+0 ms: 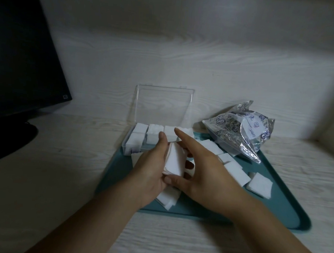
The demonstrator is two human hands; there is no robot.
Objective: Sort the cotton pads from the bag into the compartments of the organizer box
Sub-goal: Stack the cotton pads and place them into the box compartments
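A clear organizer box [131, 142] stands at the tray's far left, its lid [163, 105] raised, with white cotton pads in its compartments. My left hand [150, 168] and my right hand [204, 171] together hold a stack of white cotton pads [175, 161] just in front of the box. The right thumb lies under the stack and the right index finger points toward the box. Loose cotton pads [235, 171] lie on the teal tray [274, 207], with another pile [168, 201] below my hands. The crinkled plastic bag [241, 134] lies at the tray's far right.
A dark monitor [25, 51] on its stand fills the left side, on the pale wooden desk [62, 179]. A wood-grain wall rises close behind the box and the bag. One separate pad pile [259, 184] sits near the tray's right edge.
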